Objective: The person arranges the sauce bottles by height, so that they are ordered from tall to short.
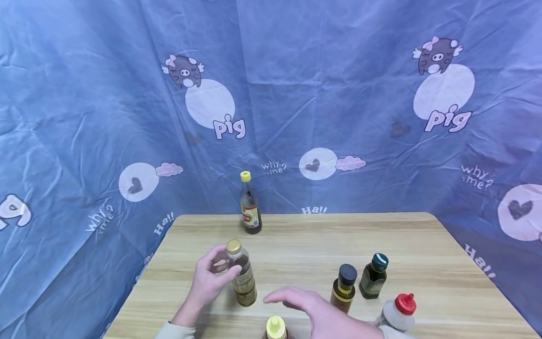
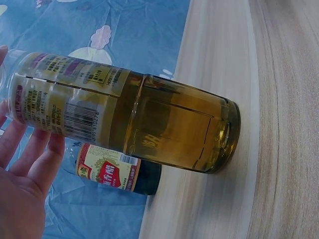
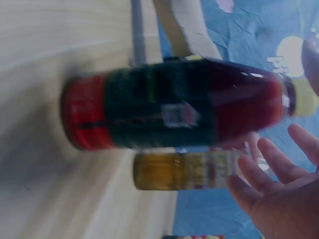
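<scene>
My left hand [image 1: 210, 274] holds the upper part of a clear glass bottle [image 1: 244, 285] with a gold cap and amber liquid, thumb on one side and fingers on the other. In the left wrist view its barcoded label [image 2: 65, 99] shows. My right hand [image 1: 311, 306] has its fingers spread beside a squeeze-type bottle of dark red sauce [image 3: 164, 104], probably ketchup, with a yellow cap [image 1: 276, 326]. The right wrist view shows these fingers [image 3: 284, 167] near its upper part, seemingly apart from it.
A yellow-capped vinegar bottle [image 1: 251, 212] stands at the table's back. On the right are a black-capped bottle [image 1: 343, 294], a small green-capped dark bottle [image 1: 373, 278] and a red-capped shaker-like bottle [image 1: 398, 314]. Blue patterned cloth [image 1: 279, 94] hangs around the wooden table [image 1: 317, 245].
</scene>
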### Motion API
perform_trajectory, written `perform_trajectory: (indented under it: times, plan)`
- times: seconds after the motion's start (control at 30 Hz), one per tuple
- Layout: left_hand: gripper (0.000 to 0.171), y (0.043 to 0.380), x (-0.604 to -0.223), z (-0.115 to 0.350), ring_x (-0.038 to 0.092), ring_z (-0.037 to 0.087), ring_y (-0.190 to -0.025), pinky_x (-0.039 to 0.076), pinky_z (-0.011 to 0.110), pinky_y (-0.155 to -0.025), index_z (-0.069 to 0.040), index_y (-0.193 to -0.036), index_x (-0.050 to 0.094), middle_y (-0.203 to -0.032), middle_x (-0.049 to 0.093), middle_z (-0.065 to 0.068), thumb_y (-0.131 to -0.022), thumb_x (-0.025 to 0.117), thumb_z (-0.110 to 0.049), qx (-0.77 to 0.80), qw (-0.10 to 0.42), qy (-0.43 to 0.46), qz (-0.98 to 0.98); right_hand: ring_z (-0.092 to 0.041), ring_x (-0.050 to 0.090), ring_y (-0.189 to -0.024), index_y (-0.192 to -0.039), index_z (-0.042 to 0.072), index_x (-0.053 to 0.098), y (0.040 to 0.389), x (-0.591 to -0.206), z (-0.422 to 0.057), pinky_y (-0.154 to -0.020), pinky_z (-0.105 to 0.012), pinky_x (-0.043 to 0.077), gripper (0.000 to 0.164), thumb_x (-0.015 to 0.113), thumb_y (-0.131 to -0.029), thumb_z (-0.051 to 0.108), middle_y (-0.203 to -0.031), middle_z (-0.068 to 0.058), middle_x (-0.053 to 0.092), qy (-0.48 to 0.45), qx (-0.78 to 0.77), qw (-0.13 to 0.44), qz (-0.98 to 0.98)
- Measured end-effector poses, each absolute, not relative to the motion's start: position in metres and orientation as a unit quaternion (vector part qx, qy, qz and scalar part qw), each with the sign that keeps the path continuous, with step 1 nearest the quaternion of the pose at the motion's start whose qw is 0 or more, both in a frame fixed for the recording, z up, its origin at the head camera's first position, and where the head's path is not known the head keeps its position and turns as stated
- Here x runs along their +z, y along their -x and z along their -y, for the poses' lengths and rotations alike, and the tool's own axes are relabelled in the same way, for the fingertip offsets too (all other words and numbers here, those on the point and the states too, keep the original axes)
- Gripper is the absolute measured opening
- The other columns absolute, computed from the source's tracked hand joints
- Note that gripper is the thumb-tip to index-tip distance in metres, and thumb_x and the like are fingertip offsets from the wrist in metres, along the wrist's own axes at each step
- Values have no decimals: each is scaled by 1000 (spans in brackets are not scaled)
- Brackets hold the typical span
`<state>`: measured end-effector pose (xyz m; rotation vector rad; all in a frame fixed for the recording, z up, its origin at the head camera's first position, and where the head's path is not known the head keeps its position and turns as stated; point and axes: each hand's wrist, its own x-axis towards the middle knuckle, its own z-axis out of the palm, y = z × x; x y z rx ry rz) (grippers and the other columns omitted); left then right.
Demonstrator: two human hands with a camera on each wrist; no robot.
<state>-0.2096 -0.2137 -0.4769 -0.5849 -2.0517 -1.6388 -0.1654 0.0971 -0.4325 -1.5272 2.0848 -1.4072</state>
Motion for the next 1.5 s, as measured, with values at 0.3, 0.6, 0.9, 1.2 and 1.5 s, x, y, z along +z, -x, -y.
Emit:
perform_trajectory:
  times: [0.3, 0.6, 0.9, 1.2, 1.5]
  plan:
    - [41, 210, -475, 213, 73, 7, -99, 64, 30, -86, 2, -119, 68, -106, 77, -7, -81, 81, 10, -594, 222, 209, 744, -10, 59, -128, -144, 12, 55, 164, -462, -84, -105, -31, 55, 48, 71, -99, 14, -135, -7, 67, 557, -461, 97, -684]
    - [41, 209, -476, 213, 73, 7, -98, 64, 31, -85, 1, -119, 68, -105, 77, -7, -81, 81, 9, -591, 221, 202, 749, 5, 56, -102, -136, 10, 60, 160, -470, -82, -84, -18, 56, 34, 67, -102, 12, -120, -7, 72, 514, -513, 164, -667]
    - [42, 208, -475, 213, 73, 7, -98, 63, 30, -85, -1, -121, 69, -105, 77, -5, -82, 82, 6, -593, 212, 182, 755, -2, 60, -112, -136, 10, 61, 157, -471, -84, -91, -24, 57, 37, 70, -99, 9, -122, -7, 73, 486, -547, 180, -658]
    - [42, 209, -475, 213, 72, 6, -98, 64, 28, -85, 3, -121, 68, -105, 77, -7, -81, 81, 9, -599, 212, 186, 749, -2, 60, -109, -138, 14, 60, 154, -471, -89, -89, -25, 57, 41, 71, -99, 10, -122, -1, 73, 453, -565, 187, -664]
    - [41, 208, -474, 212, 72, 6, -101, 63, 28, -87, 2, -121, 68, -107, 77, -8, -83, 81, 8, -601, 205, 176, 752, -7, 62, -118, -139, 16, 61, 154, -468, -98, -94, -28, 57, 46, 76, -95, 16, -124, 2, 71, 411, -565, 204, -685]
